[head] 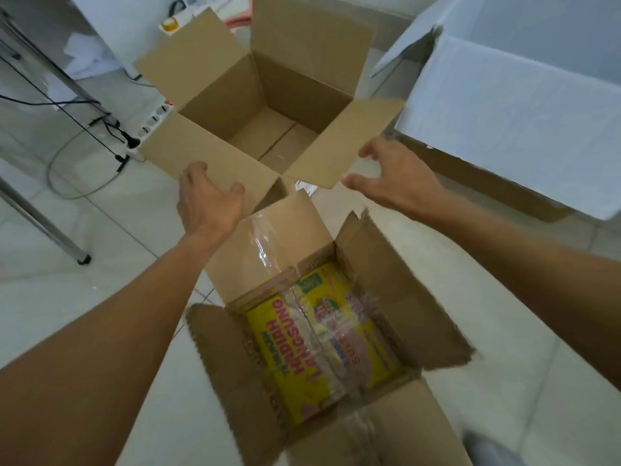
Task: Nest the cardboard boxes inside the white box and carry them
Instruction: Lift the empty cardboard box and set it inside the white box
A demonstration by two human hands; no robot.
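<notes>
An empty brown cardboard box (235, 105) stands open on the tiled floor ahead, all flaps spread. My left hand (210, 200) rests over its near left flap, fingers apart. My right hand (393, 174) hovers by the edge of the right flap, fingers spread, gripping nothing. Just below my arms stands a second open cardboard box (386, 290) with torn flaps, clear tape and yellow printed panels inside. The large white box (510, 105) stands at the upper right, its flaps open.
A metal table leg (43, 227) slants across the left. Black cables and a white power strip (151, 126) lie on the floor behind the empty box. A roll of tape (169, 24) sits at the top. Bare tiles lie at the lower left and right.
</notes>
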